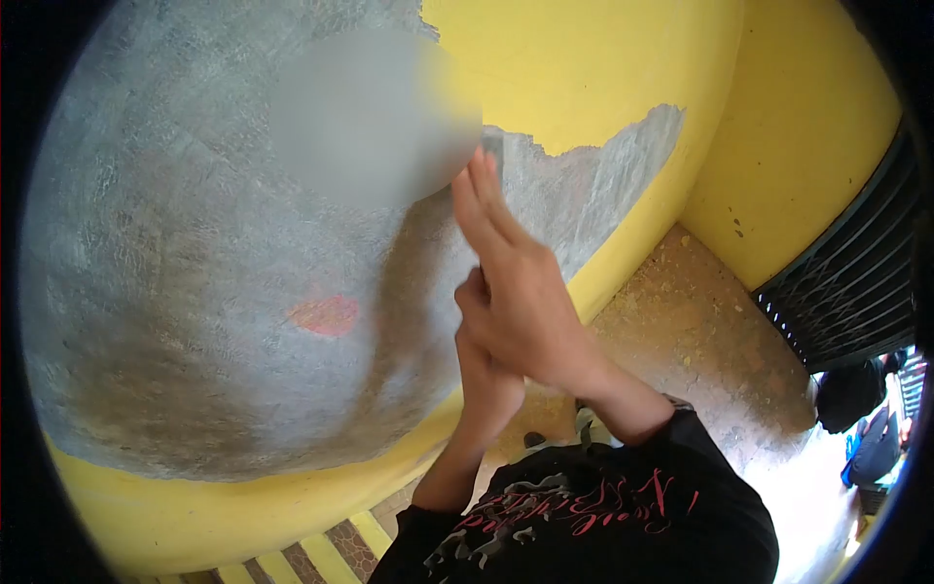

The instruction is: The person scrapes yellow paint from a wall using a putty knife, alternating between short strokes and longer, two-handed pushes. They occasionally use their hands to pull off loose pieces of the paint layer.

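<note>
My right hand (530, 297) is raised against the wall (233, 263), its first fingers stretched upward and held together, the others bent. Just past those fingertips shows a small flat grey piece (494, 144), close against the plaster beside the ragged edge of the yellow paint (574, 78). Behind and below it, my left hand (489, 384) is closed and pressed up to the right palm. Most of its fingers are hidden, and I cannot tell what the two hands hold between them.
A blurred round patch (375, 117) covers part of the wall. A yellow band (243, 521) runs along its foot, above striped flooring (311, 555). To the right are a brown floor (681, 321), a dark metal grille (856, 253) and a person in dark clothes (856, 399).
</note>
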A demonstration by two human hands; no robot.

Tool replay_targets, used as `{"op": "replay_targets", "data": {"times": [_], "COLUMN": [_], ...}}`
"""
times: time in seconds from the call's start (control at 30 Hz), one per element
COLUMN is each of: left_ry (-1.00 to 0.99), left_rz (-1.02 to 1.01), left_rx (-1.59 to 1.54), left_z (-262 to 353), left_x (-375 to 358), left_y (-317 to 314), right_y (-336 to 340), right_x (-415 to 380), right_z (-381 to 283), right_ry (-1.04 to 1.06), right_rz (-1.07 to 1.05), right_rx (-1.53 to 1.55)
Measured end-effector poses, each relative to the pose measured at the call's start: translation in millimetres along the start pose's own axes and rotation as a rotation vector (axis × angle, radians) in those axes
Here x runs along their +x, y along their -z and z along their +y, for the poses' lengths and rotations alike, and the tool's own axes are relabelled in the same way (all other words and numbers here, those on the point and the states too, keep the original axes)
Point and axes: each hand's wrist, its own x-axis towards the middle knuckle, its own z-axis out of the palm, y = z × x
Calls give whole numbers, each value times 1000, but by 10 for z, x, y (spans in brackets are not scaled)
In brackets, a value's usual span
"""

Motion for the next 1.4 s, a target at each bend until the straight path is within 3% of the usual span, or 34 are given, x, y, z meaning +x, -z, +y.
{"op": "replay_targets", "data": {"times": [0.07, 0.13, 0.37, 0.43, 0.47, 0.53, 0.57, 0.67, 0.73, 0.77, 0.83, 0.87, 0.93, 1.0, 1.07, 1.1, 1.17, 1.3, 1.4], "left_ry": [-57, 146, 103, 482, 471, 20, 5, 112, 475, 475, 122, 120, 342, 317, 92, 80, 266, 218, 294], "left_rz": [71, -134, -85, -225, -224, -93, -103, -84, -264, -254, -85, -89, -293, -262, -102, -115, -277, -249, -138], "left_rx": [59, -95, -101, -104, -106, -31, -26, -111, -242, -241, -83, -82, -327, -295, -170, -167, -234, -186, -152], "left_z": [-11, -24, 67, 332, 256, 8, 6, 69, 225, 186, 46, 106, 309, 294, 146, 157, 238, 186, 282], "left_x": [35, 81, 120, 332, 248, 47, 85, 22, 136, 89, 74, 136, 210, 137, 74, 177, 281, 190, 178], "left_y": [-1, 135, 105, 158, 138, 96, 109, 204, 301, 283, 197, 256, 387, 318, 242, 290, 435, 385, 418], "right_y": [31, 90, 94, 135, 160, 67, 46, 93, 110, 35, 7, 40, 43, 30, -32, -49, -8, -54, -44], "right_x": [45, 144, 206, 278, 335, 99, 73, 204, 205, 129, 181, 261, 223, 220, 162, 149, 260, 139, 260], "right_z": [12, -34, -39, -38, -37, -10, -52, -105, -118, -71, -57, -91, -113, -115, -125, -131, -142, -175, -194], "right_ry": [18, -64, 9, 38, 93, 86, 61, -38, -43, 2, 63, 67, 41, 21, 52, 64, 53, 16, 72], "right_rz": [-22, -31, 58, 81, 116, 74, 25, 33, 20, 48, 96, 123, 123, 113, 116, 115, 142, 108, 184], "right_rx": [17, 90, 32, 14, -8, -6, 0, 56, 55, 29, 1, 9, 17, 69, 53, 33, 10, 82, 31]}}
